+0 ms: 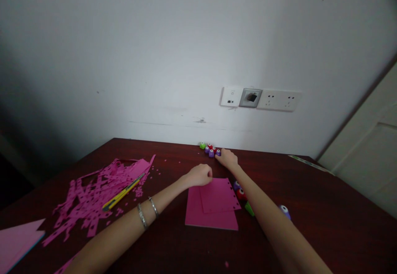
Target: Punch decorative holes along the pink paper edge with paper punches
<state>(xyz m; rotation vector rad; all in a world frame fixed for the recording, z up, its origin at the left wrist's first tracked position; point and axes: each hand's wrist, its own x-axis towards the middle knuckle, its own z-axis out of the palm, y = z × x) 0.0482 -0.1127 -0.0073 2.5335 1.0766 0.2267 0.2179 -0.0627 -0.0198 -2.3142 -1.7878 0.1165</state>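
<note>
My left hand (200, 175) is curled closed over the upper left edge of a pink paper sheet (220, 195); whether it pinches the sheet is hidden. Small dark punched shapes run along that sheet's right and lower edges, and it lies askew on a larger pink sheet (211, 220). Farther back, my right hand (228, 158) has its fingers closed at a small purple craft punch (218, 152). This punch sits at the right end of a cluster with a red punch (210, 146) and a green punch (202, 145).
Pink paper strips (89, 195) heap on the left with a yellow utility knife (124, 192) on them. Paper sheets (18, 241) lie at the near left. Beside my right forearm are a red punch (240, 194) and another purple punch (284, 211). A wall (155, 79) stands behind the table.
</note>
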